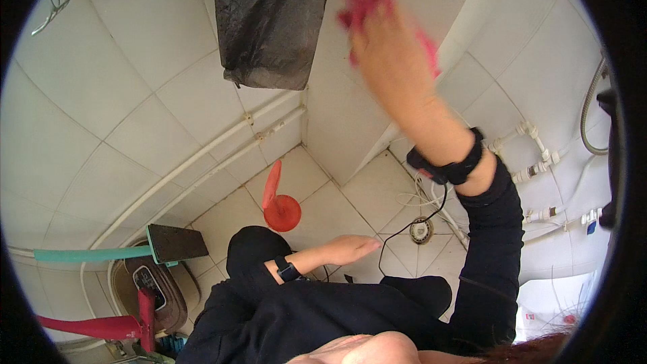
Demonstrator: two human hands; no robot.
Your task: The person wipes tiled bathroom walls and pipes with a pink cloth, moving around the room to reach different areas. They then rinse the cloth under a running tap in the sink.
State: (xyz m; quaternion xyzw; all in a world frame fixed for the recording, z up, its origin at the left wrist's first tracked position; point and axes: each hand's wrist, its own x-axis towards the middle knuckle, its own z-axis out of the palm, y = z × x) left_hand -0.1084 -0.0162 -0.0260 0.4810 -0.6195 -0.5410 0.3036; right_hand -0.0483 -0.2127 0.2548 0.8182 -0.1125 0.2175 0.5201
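Note:
My right hand [394,55] is pressed around a bunched pink cloth [371,2] in front of a white panel [343,126]. Motion blurs both hand and cloth, so whether the cloth touches the panel is hard to tell. My left hand [354,249] is held low by my knees, stretched out over the tiled floor, with nothing seen in it. On the floor beyond it is a red plastic dipper [282,213] with its handle pointing away. A black plastic bag [273,25] hangs at the top, left of the cloth.
White pipes [202,154] run along the left tiled wall. At lower left are a brown-and-beige tub [187,308], a teal-handled scrubber [177,245] and a magenta handle [101,327]. A round floor drain [421,231], cables and valves [541,162] are on the right.

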